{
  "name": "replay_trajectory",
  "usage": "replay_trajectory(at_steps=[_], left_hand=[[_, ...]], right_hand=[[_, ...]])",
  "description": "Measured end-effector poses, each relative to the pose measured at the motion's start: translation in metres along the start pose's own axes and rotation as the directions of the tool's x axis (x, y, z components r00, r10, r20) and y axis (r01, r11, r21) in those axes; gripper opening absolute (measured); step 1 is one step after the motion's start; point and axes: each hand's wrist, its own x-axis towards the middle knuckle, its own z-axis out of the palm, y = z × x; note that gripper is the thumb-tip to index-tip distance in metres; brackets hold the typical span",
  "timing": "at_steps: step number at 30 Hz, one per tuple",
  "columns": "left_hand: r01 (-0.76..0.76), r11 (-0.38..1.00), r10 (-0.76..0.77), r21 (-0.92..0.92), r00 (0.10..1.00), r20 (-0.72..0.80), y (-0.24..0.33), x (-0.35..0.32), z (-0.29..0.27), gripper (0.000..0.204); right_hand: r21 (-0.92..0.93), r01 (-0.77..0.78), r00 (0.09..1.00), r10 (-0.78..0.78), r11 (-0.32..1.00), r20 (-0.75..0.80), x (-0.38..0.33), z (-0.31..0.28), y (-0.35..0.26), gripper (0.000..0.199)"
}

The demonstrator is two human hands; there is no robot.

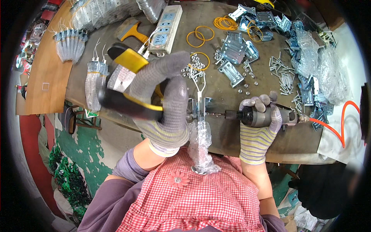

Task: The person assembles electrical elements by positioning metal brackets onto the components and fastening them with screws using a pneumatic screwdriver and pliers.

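Observation:
My gloved left hand, blurred by motion, is closed around pliers with spread black and yellow handles; their jaws are hidden. My gloved right hand grips a dark air drill lying level, its bit pointing left. The bit's tip reaches shiny metal brackets at the table's near edge. Between the brackets stands a white forked cable. Below them a bubble-wrapped piece hangs over the edge against my apron. Beyond the cable lies a pile of small nuts.
Loose brackets, screws and yellow rubber bands lie across the back and right. A red hose runs right from the drill. Wrapped bundles, a yellow-handled scraper and a power strip lie left and back.

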Motion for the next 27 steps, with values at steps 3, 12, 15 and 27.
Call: replay_trajectory(at_steps=[3,12,15,27], left_hand=[[-0.026,0.999,0.025,0.029,1.0,0.014,-0.001,-0.001,-0.003,0.033],[-0.067,0.995,0.062,0.072,0.995,0.074,0.0,0.0,-0.006,0.033],[-0.05,0.997,0.046,0.053,0.996,0.076,0.008,0.001,0.003,0.034],[0.016,0.999,-0.019,0.036,0.998,0.067,0.004,0.002,0.009,0.038]], right_hand=[[-0.002,-0.006,1.0,0.006,1.0,-0.005,0.0,0.001,0.0,0.036],[0.009,-0.021,1.0,0.021,1.0,-0.004,0.002,0.001,0.001,0.033],[0.019,-0.024,1.0,0.024,1.0,0.001,0.003,0.0,-0.001,0.032],[0.053,-0.031,0.998,0.034,0.998,-0.045,0.003,0.006,0.001,0.032]])
